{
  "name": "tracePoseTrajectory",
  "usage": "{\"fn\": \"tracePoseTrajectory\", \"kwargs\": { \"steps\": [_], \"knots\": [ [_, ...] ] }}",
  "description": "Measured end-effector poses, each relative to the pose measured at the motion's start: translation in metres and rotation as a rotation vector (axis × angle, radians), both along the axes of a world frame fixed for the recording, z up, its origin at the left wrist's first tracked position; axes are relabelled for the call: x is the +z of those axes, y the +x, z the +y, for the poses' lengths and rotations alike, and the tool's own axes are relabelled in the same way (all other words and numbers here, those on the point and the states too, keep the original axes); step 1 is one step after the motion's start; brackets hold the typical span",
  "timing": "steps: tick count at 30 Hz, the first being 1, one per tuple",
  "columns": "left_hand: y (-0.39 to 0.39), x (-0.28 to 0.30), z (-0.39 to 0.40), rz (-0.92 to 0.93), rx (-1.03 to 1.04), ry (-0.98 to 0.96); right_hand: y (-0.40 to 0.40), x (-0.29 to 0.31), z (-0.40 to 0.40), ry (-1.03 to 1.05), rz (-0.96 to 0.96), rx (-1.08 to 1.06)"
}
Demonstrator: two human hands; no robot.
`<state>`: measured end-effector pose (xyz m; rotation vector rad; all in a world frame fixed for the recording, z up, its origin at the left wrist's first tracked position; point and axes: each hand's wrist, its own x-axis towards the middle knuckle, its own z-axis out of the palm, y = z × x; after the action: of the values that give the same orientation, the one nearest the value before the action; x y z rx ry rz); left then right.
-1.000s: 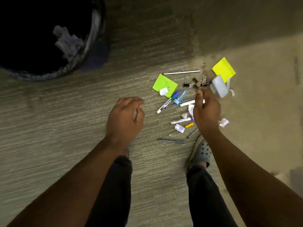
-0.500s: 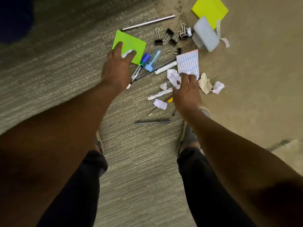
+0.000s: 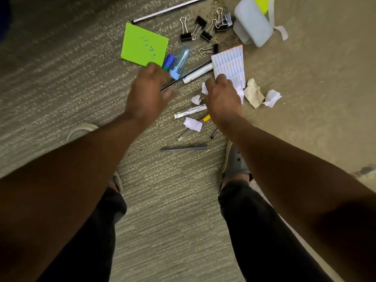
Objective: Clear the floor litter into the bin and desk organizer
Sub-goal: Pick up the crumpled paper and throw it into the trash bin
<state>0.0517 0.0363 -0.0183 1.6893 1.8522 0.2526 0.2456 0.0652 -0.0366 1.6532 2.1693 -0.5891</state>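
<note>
We see our left hand (image 3: 147, 94) curled loosely over the near end of the blue-capped marker (image 3: 169, 61), just below the bright green square sticky note (image 3: 144, 45); half a second ago its fingertips pressed a white scrap on that note, and now the scrap is gone from the note, though we cannot tell whether the fingers hold anything. Our right hand (image 3: 223, 98) has closed its fingers on crumpled white paper (image 3: 204, 89) at the near edge of the blue-printed white sheet (image 3: 230, 65), where earlier it rested flatter there. More torn scraps, a tan one (image 3: 253, 94) and a white one (image 3: 271, 98), lie just right of it on the striped grey carpet (image 3: 61, 82). Black binder clips (image 3: 200, 28) cluster beyond, beside a pale grey case (image 3: 252, 25). A grey pen (image 3: 184, 148) lies between our feet. The view has moved closer to the litter.
</note>
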Motion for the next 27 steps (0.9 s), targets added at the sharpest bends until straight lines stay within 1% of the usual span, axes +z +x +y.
{"fn": "tracePoseTrajectory", "kwargs": {
  "steps": [2,4,6,8,11,12,14,15,16,18,20,21,23,27],
  "knots": [
    [0.022,0.003,-0.01,-0.082,-0.116,-0.034,0.001,0.001,0.003,-0.013,0.022,-0.009],
    [0.043,0.0,-0.013,-0.101,-0.22,-0.085,0.004,0.004,0.005,-0.015,0.065,-0.06],
    [0.06,-0.004,-0.008,-0.046,-0.295,-0.133,0.01,0.008,0.006,-0.014,0.144,-0.153],
    [0.071,-0.006,-0.002,0.031,-0.357,-0.175,0.02,0.015,0.006,0.012,0.278,-0.313],
    [0.078,-0.009,0.008,0.167,-0.455,-0.205,0.045,0.026,0.005,0.134,0.441,-0.549],
    [0.078,-0.009,0.01,0.194,-0.479,-0.209,0.057,0.029,0.004,0.182,0.455,-0.607],
    [0.076,-0.011,0.013,0.19,-0.493,-0.211,0.082,0.031,0.0,0.27,0.407,-0.715],
    [0.074,-0.012,0.013,0.151,-0.462,-0.2,0.094,0.029,-0.002,0.303,0.35,-0.756],
    [0.071,-0.012,0.013,0.092,-0.385,-0.175,0.105,0.027,-0.004,0.316,0.279,-0.783],
    [0.068,-0.009,0.009,-0.029,-0.133,-0.123,0.119,0.02,-0.009,0.275,0.182,-0.801],
    [0.064,-0.003,0.003,-0.117,0.073,-0.086,0.123,0.012,-0.014,0.181,0.169,-0.783],
    [0.062,-0.002,0.0,-0.138,0.123,-0.077,0.122,0.009,-0.015,0.136,0.167,-0.755],
    [0.059,0.001,-0.006,-0.138,0.136,-0.093,0.115,0.004,-0.016,0.09,0.155,-0.675],
    [0.061,0.004,-0.025,-0.126,0.028,-0.157,0.1,-0.001,-0.017,0.086,0.158,-0.536]
  ]
}}
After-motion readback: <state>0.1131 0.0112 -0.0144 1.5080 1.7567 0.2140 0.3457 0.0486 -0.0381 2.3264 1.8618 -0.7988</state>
